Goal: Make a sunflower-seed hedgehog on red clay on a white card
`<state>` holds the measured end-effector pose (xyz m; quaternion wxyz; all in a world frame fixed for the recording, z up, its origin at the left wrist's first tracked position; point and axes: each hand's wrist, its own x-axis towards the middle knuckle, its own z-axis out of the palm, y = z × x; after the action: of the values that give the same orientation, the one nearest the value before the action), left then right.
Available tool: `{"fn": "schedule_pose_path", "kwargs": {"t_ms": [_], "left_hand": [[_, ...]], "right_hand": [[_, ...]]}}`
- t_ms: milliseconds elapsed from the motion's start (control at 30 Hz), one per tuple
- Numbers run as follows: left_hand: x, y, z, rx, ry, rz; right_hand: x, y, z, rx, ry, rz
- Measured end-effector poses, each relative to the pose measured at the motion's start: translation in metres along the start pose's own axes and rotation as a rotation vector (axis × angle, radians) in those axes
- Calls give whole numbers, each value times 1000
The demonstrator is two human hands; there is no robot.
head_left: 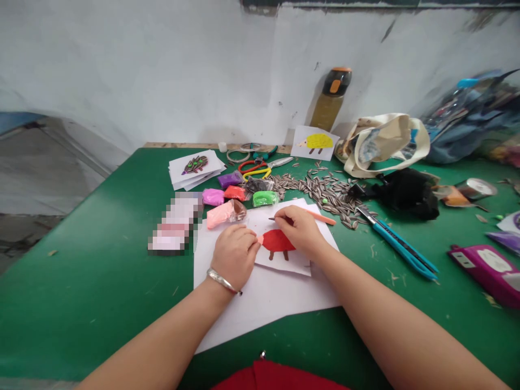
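A white paper card (288, 265) lies on larger white sheets, bearing a flat red clay animal body (274, 240) with two brown legs and a pink pointed head (260, 239). Fingers curled together, my left hand (235, 252) presses on the card's left side, its thumb and forefinger touching the pink head. Above the red body, my right hand (298, 227) pinches a small dark pointed piece (272, 219); the fingers hide the rest of it. Beside that hand, an orange stick-like tool (323, 217) rests on the paper, partly covered.
Clay packets, including a green one (265, 198), lie behind the sheets near scattered sunflower seeds (325, 189). Scissors (266, 167) and a blue utility knife (402, 246) lie on the green table (101, 260). A yellow animal card (314, 143) leans near a bottle (331, 100).
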<state>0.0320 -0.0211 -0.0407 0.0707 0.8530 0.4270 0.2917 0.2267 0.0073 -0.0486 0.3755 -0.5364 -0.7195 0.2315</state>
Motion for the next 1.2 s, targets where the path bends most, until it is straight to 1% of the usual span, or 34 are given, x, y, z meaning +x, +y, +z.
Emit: {"fn": "schedule_pose_path", "kwargs": {"t_ms": [233, 433, 633, 867, 933, 1000, 1200], "left_hand": [[1, -1, 3, 7, 75, 22], [2, -1, 4, 16, 50, 4], [8, 0, 4, 21, -6, 3], [6, -3, 9, -15, -4, -18], [5, -2, 8, -17, -8, -8], [5, -1, 6, -17, -19, 5], [7, 2, -5, 4, -128, 13]], "right_hand": [[1, 0, 0, -10, -8, 6], [1, 1, 0, -10, -11, 3], [2, 0, -1, -4, -22, -8], [3, 0, 1, -9, -20, 26], [3, -1, 0, 31, -5, 44], [3, -3, -3, 118, 29, 78], [3, 0, -17, 355, 165, 265]]}}
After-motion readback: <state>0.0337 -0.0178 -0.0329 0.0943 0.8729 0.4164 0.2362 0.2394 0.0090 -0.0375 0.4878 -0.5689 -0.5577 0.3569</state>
